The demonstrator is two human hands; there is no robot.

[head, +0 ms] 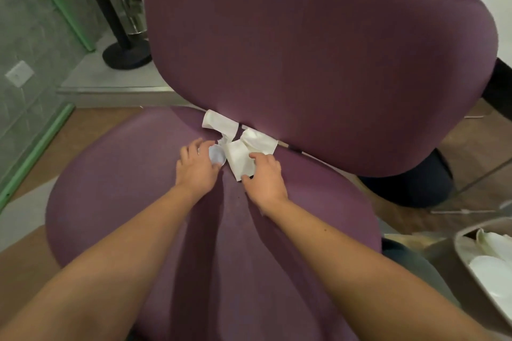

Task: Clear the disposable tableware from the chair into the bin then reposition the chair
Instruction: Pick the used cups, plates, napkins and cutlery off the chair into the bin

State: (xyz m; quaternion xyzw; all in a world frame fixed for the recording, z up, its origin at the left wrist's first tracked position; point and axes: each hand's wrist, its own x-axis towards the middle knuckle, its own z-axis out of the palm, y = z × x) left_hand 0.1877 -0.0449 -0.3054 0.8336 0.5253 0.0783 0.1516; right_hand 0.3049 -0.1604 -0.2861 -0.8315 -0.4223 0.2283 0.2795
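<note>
Napkins (pixel 243 143) sit where the chair (pixel 138 188) seat meets its back, right under the right hand (pixel 266 174) pinching them; left hand (pixel 196 166) grips the small cup (pixel 216 155) just beside (bin (pixel 460 241) lies off right).

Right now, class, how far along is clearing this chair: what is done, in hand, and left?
Done: white tableware already lies in the bin. In hand: the left hand curls round a small clear cup, and the right hand grips crumpled white paper. Left: another paper piece at the backrest, then repositioning the purple chair.
</note>
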